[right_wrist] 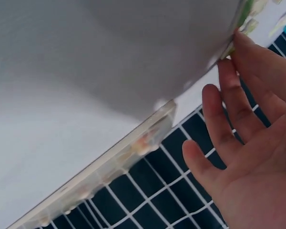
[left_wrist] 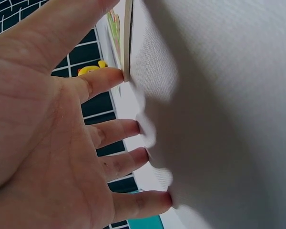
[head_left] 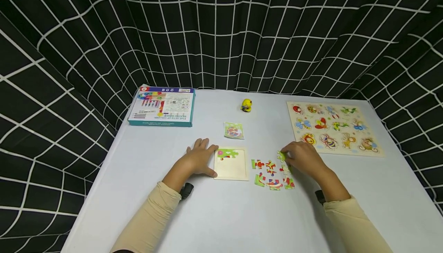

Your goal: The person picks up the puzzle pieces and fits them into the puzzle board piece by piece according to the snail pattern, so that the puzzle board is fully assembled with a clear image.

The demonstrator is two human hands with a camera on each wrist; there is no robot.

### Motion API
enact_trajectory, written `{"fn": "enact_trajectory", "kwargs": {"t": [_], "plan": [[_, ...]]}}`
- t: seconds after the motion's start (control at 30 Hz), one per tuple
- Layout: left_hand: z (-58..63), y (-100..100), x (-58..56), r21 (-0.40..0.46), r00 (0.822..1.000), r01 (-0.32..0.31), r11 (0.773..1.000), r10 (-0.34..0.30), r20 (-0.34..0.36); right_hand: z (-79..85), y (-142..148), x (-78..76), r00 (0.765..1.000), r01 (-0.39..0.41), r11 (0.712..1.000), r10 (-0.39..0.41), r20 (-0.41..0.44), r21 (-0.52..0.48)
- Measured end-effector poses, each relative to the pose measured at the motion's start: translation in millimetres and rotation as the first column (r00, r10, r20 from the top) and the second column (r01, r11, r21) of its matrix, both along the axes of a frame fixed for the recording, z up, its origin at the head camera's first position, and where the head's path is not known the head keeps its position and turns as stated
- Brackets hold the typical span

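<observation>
A square wooden puzzle tray (head_left: 230,169) lies on the white table, with joined green puzzle pieces (head_left: 231,153) along its upper left inside. My left hand (head_left: 198,160) is spread at the tray's left side; thumb and index finger touch its edge, seen side-on as a thin board (left_wrist: 127,45) in the left wrist view. The other left fingertips rest on the tabletop. To the right of the tray, several loose picture pieces (head_left: 274,184) lie in a group. At their upper right, my right hand (head_left: 304,159) pinches a green puzzle piece (head_left: 280,155) between thumb and fingers.
Behind the tray lies a small picture card (head_left: 233,130), with a yellow toy figure (head_left: 246,105) farther back. A flat teal-edged box (head_left: 162,107) lies back left. A wooden insect board (head_left: 333,130) is at the right. Black white-gridded cloth (head_left: 214,34) encloses the table.
</observation>
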State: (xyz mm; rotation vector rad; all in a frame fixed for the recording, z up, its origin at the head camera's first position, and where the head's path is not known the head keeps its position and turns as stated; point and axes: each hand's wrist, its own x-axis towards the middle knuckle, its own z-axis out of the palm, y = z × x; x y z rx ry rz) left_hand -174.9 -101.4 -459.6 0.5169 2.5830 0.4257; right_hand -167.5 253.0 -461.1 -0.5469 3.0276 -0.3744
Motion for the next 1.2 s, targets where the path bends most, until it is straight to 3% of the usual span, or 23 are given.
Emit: {"fn": "enact_trajectory", "kwargs": {"t": [0.13, 0.47, 0.67, 1.2], "plan": [[-0.3, 1, 0.2, -0.002, 1.0, 0.005, 1.0, -0.005, 0.005, 2.2, -14, 0.8, 0.998, -0.031, 0.999, 0.031, -0.046, 0.009], [-0.6, 6, 0.9, -0.003, 1.0, 0.006, 1.0, -0.006, 0.008, 7.1, -87, -5.5, 0.968, -0.24, 0.971, 0.24, -0.078, 0.01], [-2.2, 7, 1.1, -0.012, 1.0, 0.021, 1.0, -0.021, 0.003, 0.4, -101, -6.2, 0.97, -0.237, 0.971, 0.238, -0.043, 0.018], [3.3, 1, 0.0, -0.029, 1.0, 0.008, 1.0, -0.009, -0.009, -2.3, -115, -10.2, 0.97, -0.232, 0.971, 0.236, -0.062, 0.063]]}}
